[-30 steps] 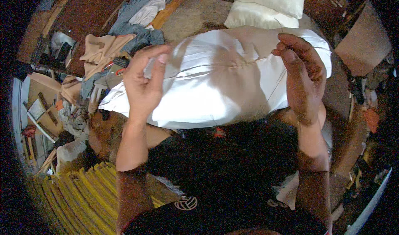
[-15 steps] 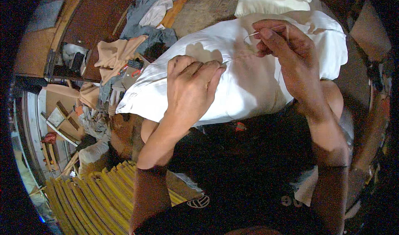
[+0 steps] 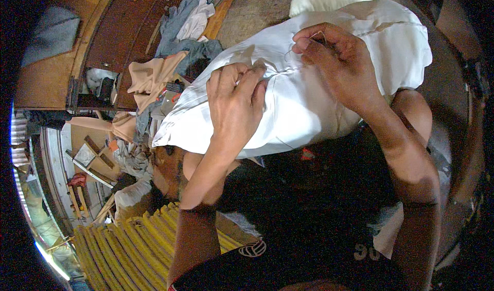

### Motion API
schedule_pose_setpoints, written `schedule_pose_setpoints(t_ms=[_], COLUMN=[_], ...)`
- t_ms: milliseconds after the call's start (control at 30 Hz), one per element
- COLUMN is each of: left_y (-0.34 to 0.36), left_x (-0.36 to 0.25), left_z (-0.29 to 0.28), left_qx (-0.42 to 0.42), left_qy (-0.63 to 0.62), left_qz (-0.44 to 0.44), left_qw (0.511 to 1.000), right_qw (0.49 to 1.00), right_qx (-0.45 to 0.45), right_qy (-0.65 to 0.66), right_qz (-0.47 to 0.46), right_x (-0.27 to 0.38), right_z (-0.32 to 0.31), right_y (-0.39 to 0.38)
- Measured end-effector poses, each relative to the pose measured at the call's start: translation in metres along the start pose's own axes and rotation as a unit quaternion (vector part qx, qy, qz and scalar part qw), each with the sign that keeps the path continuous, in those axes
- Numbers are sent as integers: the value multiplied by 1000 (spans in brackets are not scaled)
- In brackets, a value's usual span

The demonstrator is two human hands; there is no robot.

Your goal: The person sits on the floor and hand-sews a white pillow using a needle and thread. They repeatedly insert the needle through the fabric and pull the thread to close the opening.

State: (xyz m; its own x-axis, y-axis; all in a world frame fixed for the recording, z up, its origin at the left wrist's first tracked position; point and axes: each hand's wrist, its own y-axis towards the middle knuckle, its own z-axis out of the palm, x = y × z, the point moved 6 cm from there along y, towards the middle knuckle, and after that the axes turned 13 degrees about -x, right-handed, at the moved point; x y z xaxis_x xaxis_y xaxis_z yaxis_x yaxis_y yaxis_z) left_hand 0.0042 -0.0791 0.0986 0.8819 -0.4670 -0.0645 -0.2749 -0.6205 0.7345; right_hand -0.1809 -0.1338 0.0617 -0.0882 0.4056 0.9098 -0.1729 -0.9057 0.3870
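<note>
Here, a white cushion (image 3: 303, 121) lies ahead at twelve o'clock. At eleven, the left hand (image 3: 234, 103) touches it, whether pinching cloth cannot be told; at one, the right hand (image 3: 339, 64) has fingertips together on a thin strand (image 3: 320, 33).

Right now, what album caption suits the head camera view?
Left hand at the seam of a plump white cloth pillow, right hand pinching a thin, pale strand over it.
</note>
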Motion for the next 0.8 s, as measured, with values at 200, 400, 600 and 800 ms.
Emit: schedule_pose_setpoints(t_ms=[200, 400, 600, 800], left_y=[-5, -4, -6, -10], left_x=[5, 1, 1, 4], left_z=[8, 9, 10, 5], left_qx=[-8, -5, 21, 2], left_qy=[13, -12, -12, -32], left_qz=[15, 5, -1, -37], left_qw=[1000, 1000, 1000, 999], right_qw=[998, 997, 993, 993], right_qx=[36, 25, 45, 33], right_qy=[-48, -68, -107, -106], right_qz=[-4, -27, -14, -33], right_x=[13, -1, 1, -3], right_z=[5, 10, 9, 9], right_y=[-8, -11, -14, -13])
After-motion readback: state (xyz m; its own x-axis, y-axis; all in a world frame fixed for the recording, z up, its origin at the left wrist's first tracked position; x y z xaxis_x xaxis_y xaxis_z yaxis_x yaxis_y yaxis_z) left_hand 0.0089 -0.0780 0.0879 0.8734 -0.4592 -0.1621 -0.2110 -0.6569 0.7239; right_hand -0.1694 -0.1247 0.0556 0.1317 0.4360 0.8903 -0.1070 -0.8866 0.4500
